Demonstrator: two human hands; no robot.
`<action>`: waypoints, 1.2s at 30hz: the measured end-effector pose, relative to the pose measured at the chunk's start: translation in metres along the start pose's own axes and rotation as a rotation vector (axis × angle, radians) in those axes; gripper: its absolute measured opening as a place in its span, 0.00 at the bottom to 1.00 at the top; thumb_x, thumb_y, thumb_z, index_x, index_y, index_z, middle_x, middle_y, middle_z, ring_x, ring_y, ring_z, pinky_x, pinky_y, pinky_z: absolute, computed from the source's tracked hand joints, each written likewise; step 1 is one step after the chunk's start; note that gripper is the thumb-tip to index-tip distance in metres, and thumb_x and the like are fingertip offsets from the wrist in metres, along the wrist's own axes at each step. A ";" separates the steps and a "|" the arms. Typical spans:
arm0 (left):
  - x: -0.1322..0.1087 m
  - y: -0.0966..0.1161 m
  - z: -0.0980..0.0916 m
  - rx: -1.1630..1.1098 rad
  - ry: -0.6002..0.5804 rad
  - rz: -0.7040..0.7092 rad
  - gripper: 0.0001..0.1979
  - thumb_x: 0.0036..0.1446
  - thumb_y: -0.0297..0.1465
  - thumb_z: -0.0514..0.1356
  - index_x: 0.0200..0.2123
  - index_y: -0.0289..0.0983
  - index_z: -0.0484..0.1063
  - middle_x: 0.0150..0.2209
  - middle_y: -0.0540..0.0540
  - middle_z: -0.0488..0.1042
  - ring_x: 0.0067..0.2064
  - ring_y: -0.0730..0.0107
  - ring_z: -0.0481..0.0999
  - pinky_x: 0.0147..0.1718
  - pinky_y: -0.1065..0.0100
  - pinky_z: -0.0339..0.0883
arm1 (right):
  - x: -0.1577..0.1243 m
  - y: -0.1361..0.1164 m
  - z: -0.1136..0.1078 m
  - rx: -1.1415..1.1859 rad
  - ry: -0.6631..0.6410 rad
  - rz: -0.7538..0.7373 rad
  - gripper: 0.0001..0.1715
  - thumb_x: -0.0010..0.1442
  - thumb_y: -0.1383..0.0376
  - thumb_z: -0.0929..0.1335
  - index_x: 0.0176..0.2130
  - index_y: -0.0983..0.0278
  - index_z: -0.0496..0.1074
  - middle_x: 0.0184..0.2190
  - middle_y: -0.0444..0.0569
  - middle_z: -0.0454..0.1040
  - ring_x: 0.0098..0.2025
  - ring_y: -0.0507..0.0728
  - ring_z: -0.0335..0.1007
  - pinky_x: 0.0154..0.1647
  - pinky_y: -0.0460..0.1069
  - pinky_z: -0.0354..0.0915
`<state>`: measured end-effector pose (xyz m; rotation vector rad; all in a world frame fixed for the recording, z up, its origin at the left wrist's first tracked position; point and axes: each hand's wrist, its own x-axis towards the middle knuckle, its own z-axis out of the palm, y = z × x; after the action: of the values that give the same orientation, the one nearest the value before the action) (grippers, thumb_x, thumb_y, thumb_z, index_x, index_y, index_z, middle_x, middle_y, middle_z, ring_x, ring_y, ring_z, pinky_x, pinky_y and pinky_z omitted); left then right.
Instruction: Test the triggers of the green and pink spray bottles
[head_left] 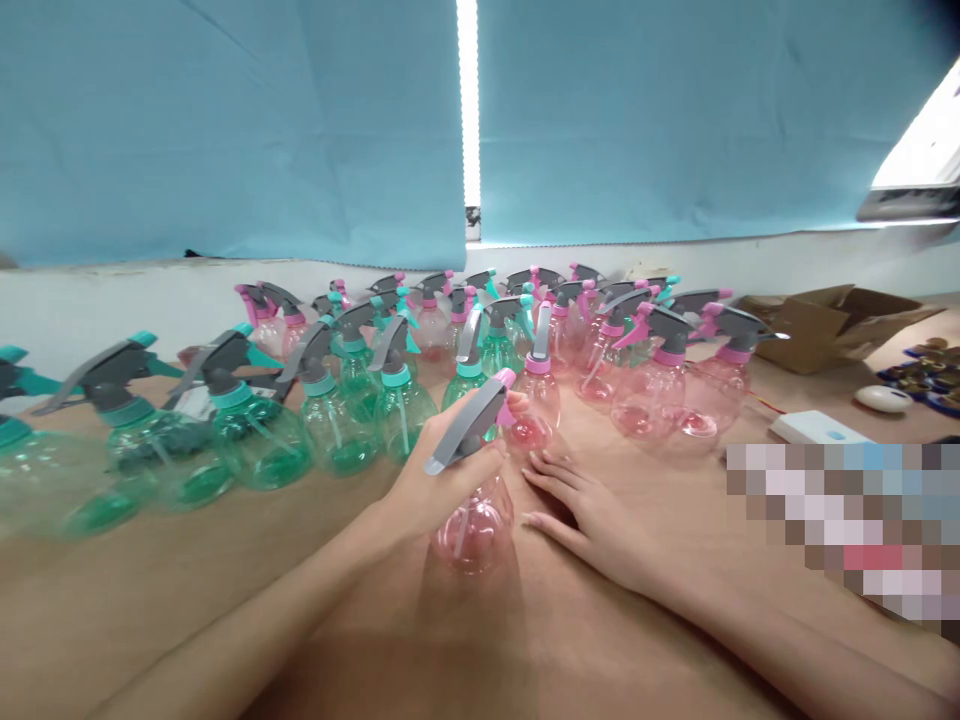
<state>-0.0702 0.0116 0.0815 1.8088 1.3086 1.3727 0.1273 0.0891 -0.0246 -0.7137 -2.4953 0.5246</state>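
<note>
Hanging behind the smooth tan tabletop (pixel 390 650): pale-blue cloth blinds (pixel 300 120). At tabletop's middle, round clear-pink plastic spray bottle (pixel 472 535), grey-and-pink trigger head (pixel 474 418), near upright; left hand (pixel 444 488) curled around its upper part. Right hand (pixel 592 508) palm-down on tabletop, fingers spread, empty.

On the flat brown table (pixel 420 650), round green plastic spray bottles (pixel 266 445) line the left; round pink plastic spray bottles (pixel 649 405) stand right. Behind, both kinds seem mixed, before the flat white wall (pixel 135 300). An open brown cardboard box (pixel 799 335) sits right of them.
</note>
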 end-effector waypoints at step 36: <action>-0.003 0.005 0.002 0.164 -0.010 -0.093 0.31 0.45 0.22 0.56 0.55 0.43 0.67 0.28 0.54 0.70 0.24 0.75 0.66 0.24 0.72 0.62 | 0.000 0.003 -0.001 -0.032 -0.040 -0.009 0.32 0.65 0.50 0.64 0.59 0.68 0.68 0.62 0.58 0.64 0.65 0.66 0.57 0.66 0.65 0.54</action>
<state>-0.0667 0.0072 0.0842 1.8316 1.5192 1.2373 0.1291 0.0917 -0.0252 -0.7103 -2.5484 0.5008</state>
